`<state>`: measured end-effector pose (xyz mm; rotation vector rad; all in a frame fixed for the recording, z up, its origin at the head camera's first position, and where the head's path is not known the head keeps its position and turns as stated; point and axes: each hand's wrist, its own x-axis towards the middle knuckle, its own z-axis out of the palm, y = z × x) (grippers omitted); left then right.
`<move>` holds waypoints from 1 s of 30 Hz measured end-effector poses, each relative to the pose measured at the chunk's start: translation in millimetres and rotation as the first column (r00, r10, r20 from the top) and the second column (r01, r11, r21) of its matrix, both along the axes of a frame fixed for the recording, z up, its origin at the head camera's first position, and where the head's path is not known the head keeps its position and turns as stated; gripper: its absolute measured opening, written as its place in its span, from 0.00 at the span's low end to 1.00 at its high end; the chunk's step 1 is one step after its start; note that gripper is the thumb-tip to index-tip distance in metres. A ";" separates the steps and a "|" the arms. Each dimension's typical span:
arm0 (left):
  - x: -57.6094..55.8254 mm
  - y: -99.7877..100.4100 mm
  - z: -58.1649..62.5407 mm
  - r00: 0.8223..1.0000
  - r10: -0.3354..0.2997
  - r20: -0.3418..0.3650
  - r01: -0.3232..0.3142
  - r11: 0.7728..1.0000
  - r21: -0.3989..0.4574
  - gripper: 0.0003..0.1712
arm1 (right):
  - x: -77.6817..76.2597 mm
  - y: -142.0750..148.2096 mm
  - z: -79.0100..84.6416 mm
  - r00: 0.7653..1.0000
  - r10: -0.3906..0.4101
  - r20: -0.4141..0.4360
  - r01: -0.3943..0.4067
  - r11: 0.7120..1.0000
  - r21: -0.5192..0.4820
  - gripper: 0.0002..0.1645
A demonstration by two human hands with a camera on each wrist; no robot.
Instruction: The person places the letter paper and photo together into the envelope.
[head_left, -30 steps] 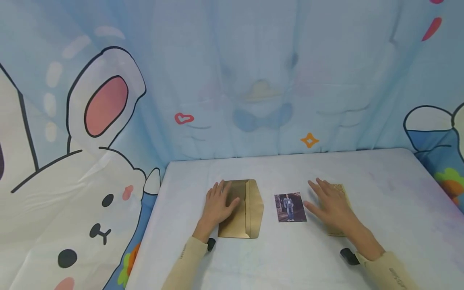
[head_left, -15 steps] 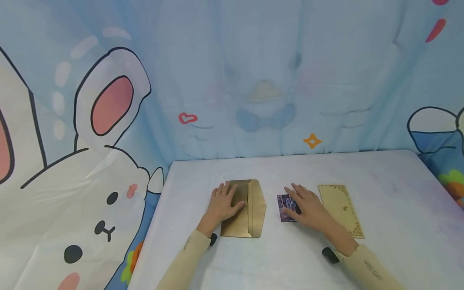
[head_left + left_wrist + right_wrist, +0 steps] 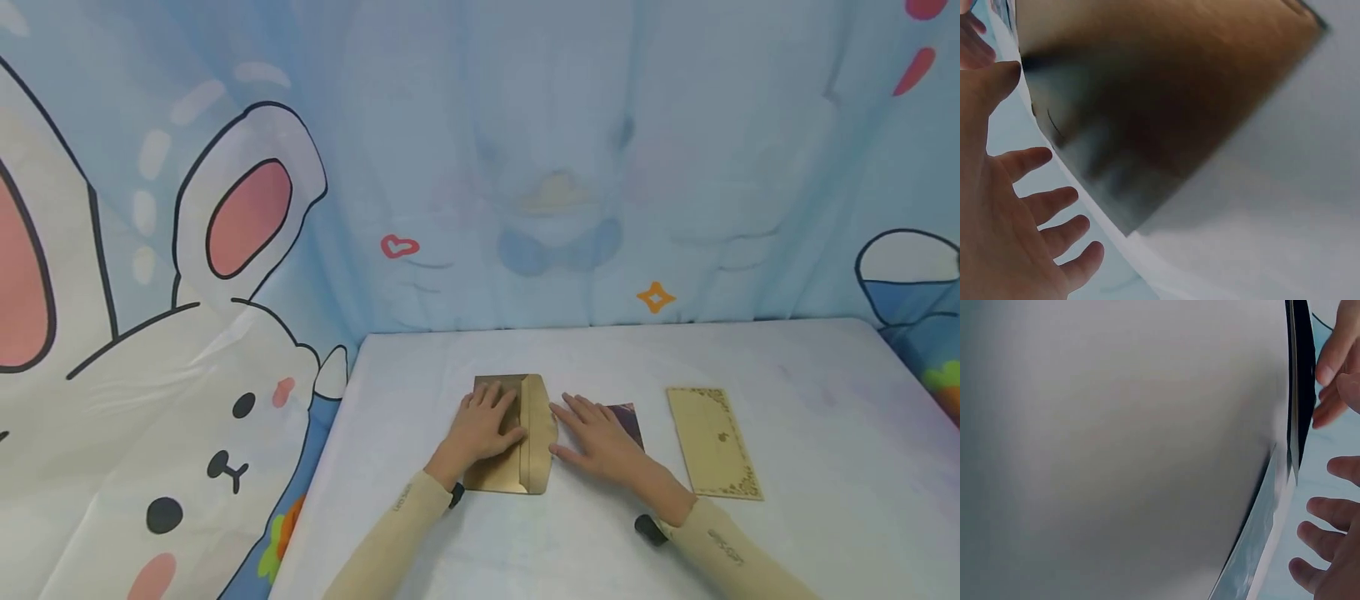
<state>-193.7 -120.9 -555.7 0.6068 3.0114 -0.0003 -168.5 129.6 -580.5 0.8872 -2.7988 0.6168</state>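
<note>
A gold envelope point(image 3: 497, 477) lies on the table with its flap point(image 3: 542, 433) spread out to the right. My left hand point(image 3: 483, 429) is over the envelope's body with fingers apart. Its dark reflection shows on the shiny paper in the left wrist view, where the envelope point(image 3: 1166, 125) lies beside the fingers. My right hand point(image 3: 600, 442) is beside the flap, its fingertips close to the flap's edge and its fingers straight and spread. Under that hand, a small photo card point(image 3: 628, 423) is mostly hidden. The right wrist view shows the card's glossy surface point(image 3: 1250, 544).
To the right, a tan wooden-looking card point(image 3: 715, 443) with ornate dark border patterns lies flat. All of it rests on a white-covered table point(image 3: 810, 417). Behind the table hangs a blue curtain point(image 3: 555, 108) printed with cartoon figures.
My right hand has moved left, from over the patterned card, across the photo card, to the envelope's flap. The patterned card is uncovered now. My left hand stays over the envelope.
</note>
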 end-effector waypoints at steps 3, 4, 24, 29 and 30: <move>-0.6 3.6 -1.2 1.000 -0.014 -0.002 0.013 1.000 -0.007 0.41 | -1.1 -6.7 -1.3 1.000 0.024 0.004 -0.024 1.000 0.001 0.41; -0.8 4.4 -1.9 1.000 -0.016 0.000 0.016 1.000 -0.006 0.42 | -1.3 -8.8 -1.3 0.999 0.032 0.008 -0.032 0.999 0.001 0.41; 3.3 15.2 -9.0 0.999 -0.047 0.006 0.047 0.995 -0.084 0.36 | -0.6 -26.4 -9.5 0.995 0.099 0.021 -0.100 0.992 0.079 0.37; 1.7 14.1 -5.5 0.999 -0.018 0.042 0.022 0.996 -0.087 0.34 | -1.6 -25.8 -9.5 0.995 0.093 0.025 -0.095 0.990 0.100 0.37; 1.3 13.3 -4.1 0.999 -0.014 0.051 0.018 0.997 -0.081 0.34 | -1.9 -25.7 -9.3 0.995 0.092 0.024 -0.094 0.990 0.103 0.37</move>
